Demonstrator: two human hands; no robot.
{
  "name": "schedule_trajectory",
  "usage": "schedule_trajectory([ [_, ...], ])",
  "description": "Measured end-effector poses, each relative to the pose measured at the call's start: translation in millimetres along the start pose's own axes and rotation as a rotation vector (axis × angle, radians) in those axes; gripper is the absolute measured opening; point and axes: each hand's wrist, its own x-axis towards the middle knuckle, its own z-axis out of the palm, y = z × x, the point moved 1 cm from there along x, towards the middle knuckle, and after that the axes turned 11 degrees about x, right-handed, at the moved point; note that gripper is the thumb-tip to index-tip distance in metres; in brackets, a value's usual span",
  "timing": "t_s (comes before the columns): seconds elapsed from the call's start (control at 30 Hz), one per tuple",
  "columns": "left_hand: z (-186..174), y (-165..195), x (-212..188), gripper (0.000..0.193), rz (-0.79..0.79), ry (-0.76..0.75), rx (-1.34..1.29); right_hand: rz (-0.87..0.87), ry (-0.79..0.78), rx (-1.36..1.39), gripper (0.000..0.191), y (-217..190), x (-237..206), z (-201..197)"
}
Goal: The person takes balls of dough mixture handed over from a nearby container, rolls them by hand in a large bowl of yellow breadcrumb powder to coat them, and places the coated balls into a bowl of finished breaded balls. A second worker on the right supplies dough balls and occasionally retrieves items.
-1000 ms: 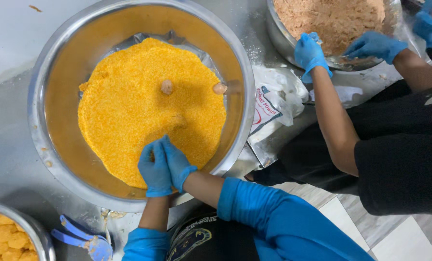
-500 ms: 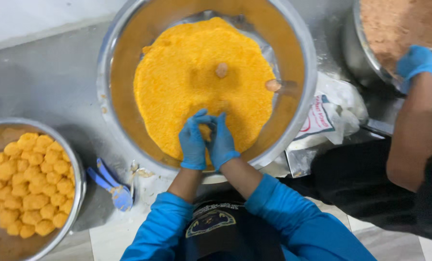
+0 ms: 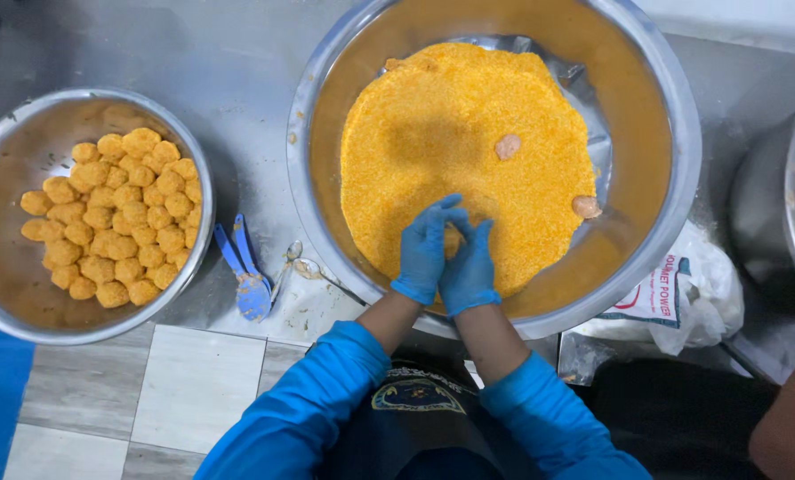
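Blue-gloved hands, orange-yellow crumbs in a silver bowl, golden coated balls, blue sleeves.

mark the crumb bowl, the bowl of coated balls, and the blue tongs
crumb bowl [image 3: 655, 107]: head view, bare inner wall on the right.
bowl of coated balls [image 3: 6, 276]: head view, bare inner wall on the left.
blue tongs [image 3: 253, 295]: head view, the joined end.

Left hand: blue disposable glove, thin, wrinkled at knuckles, cuff ends at wrist. Right hand: same blue glove, cuff slightly rolled. Forearms bare between gloves and sleeves. Left sleeve: bright blue, long, pushed up forearm, soft folds. Right sleeve: same blue, bunched at cuff. Dark navy apron over chest, round badge with pale trim.
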Motion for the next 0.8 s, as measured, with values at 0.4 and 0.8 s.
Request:
schedule_trajectory([
  [0.4,-5.6,26.6,-3.3,0.05,0.096,-0.004,-0.215,-0.342,-0.298,-0.11,0.054,2.7,5.8,-2.1],
  [0.8,1.0,1.1,-1.5,0.052,-0.506,-0.039,-0.692,-0.955,-0.326,-0.73,0.054,-6.5,-10.6,2.0],
])
